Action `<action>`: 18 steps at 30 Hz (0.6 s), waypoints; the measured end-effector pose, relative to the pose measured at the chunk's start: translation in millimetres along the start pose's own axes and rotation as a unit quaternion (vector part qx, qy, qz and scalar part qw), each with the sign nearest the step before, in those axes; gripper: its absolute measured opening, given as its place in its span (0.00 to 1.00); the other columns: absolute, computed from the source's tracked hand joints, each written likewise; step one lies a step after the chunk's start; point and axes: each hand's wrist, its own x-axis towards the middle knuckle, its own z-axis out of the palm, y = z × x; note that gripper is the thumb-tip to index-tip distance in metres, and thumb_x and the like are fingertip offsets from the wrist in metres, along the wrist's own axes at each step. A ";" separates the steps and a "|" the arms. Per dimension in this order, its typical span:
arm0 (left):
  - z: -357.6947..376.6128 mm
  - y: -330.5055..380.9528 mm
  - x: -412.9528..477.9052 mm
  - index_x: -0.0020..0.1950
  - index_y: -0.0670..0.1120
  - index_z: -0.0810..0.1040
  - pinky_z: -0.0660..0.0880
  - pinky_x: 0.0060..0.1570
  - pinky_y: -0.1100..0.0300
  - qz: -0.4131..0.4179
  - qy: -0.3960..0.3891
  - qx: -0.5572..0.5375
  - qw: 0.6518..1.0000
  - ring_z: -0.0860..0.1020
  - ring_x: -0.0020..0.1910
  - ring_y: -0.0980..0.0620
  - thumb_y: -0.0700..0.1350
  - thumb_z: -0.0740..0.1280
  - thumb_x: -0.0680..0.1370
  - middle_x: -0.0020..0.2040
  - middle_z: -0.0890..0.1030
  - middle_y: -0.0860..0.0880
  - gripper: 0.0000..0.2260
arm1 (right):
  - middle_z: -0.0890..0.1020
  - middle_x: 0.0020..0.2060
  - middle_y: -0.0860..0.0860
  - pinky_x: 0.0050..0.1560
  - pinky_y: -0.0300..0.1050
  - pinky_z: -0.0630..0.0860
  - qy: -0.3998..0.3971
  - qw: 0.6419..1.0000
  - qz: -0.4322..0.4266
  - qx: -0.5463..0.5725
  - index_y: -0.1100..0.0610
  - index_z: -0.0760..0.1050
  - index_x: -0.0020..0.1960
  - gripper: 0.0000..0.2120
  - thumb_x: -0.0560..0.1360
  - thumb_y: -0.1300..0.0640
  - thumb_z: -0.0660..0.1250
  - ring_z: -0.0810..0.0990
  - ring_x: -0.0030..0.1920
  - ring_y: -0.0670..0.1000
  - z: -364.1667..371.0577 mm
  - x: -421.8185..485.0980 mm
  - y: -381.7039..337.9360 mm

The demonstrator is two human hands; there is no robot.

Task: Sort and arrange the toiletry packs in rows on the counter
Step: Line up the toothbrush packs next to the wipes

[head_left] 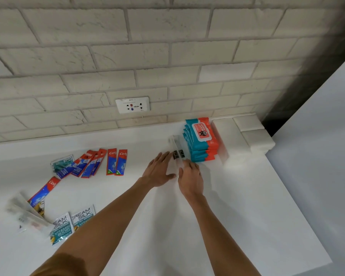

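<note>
While the left hand (159,171) and the right hand (190,179) lie flat against the clear packs (176,152), these packs sit just beside the stack of wet wipes (202,140) at the back right of the counter (237,196).

Red and blue sachets (116,162) reading "Colgate" lie in a loose row on the left, and one more Colgate sachet (43,191) lies apart, nearer the front; two "CREAM SILK VITAMIN BOOST" sachets (82,217) sit side by side near the front edge, next to other clear packs (26,214). The wipes show "80". Wide bare counter stays open to the right front, up to its edge. Both arms reach forward; fingers are straight, nothing is clenched, and the thumbs touch the clear packs from both sides.
</note>
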 end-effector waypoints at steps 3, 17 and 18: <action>-12.6 -7.7 -26.9 0.84 0.49 0.54 0.60 0.79 0.46 0.011 0.034 -0.011 0.999 0.56 0.83 0.46 0.55 0.70 0.80 0.83 0.60 0.49 0.38 | 0.81 0.69 0.52 0.65 0.47 0.80 0.013 1.000 -0.012 0.026 0.54 0.74 0.73 0.19 0.83 0.53 0.69 0.78 0.69 0.52 -3.1 -12.1 -16.5; -67.2 -113.4 -222.7 0.72 0.53 0.75 0.74 0.68 0.53 -0.080 0.087 -0.094 0.989 0.76 0.69 0.50 0.52 0.66 0.84 0.71 0.78 0.52 0.17 | 0.83 0.66 0.48 0.69 0.45 0.78 -0.041 0.987 0.000 0.153 0.50 0.77 0.71 0.16 0.85 0.47 0.65 0.81 0.66 0.49 40.0 -149.9 -157.6; -69.5 -124.7 -236.2 0.71 0.53 0.76 0.75 0.67 0.53 -0.087 0.087 -0.095 0.988 0.76 0.68 0.50 0.52 0.66 0.84 0.71 0.78 0.52 0.16 | 0.83 0.66 0.47 0.69 0.45 0.78 -0.048 0.987 0.000 0.151 0.50 0.77 0.71 0.16 0.85 0.47 0.65 0.81 0.67 0.48 45.0 -159.4 -168.5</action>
